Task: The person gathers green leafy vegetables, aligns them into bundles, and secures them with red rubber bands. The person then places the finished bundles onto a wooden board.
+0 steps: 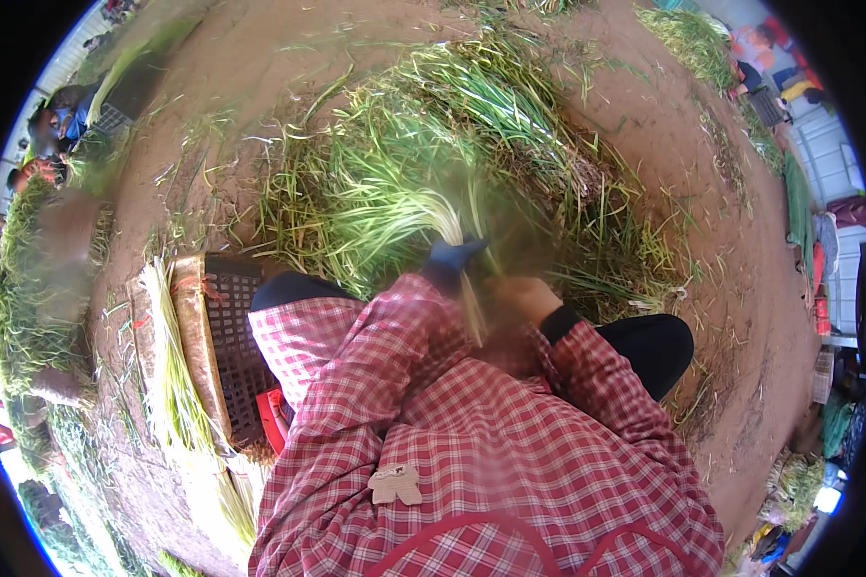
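My left hand, in a blue glove, is closed around a bunch of long green stalks with pale lower ends. The leaves fan out to the left, and a few pale ends hang below the fist. My right hand, ungloved with a dark cuff, is just right of that fist and blurred; its fingers and anything between them cannot be made out. Both hands are in front of my checked smock, between my knees. Beyond them a heap of leafy stalks lies on the ground.
At my left stands a dark plastic crate beside a worn board, with pale stalks lying along it. A red object is by the crate. Other people sit at far left among greens. Clothes hang along the right wall.
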Tool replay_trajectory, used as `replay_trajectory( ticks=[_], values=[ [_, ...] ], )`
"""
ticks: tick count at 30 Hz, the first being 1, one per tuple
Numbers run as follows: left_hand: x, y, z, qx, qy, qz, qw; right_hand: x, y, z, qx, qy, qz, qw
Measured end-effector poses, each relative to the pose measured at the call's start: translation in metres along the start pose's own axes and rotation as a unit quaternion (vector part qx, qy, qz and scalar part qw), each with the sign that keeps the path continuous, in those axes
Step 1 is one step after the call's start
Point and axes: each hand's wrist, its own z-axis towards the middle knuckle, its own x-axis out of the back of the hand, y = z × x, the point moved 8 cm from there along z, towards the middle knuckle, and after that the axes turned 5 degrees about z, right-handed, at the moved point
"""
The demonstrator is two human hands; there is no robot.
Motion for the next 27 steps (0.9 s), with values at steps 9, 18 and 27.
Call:
replay_trajectory(
  ticks=[9,18,27],
  values=[
    [0.012,0.013,-0.008,-0.054,0.016,-0.152,0.987,0.020,0.024,0.034,0.083,0.123,0.252,0.956],
    [0.009,0.018,-0.002,-0.109,-0.012,-0.095,0.989,0.017,-0.024,0.035,0.138,0.137,0.195,0.961],
    [-0.002,0.026,0.000,-0.293,-0.106,0.030,0.950,0.019,-0.005,0.058,0.055,0.106,0.168,0.978]
  ],
)
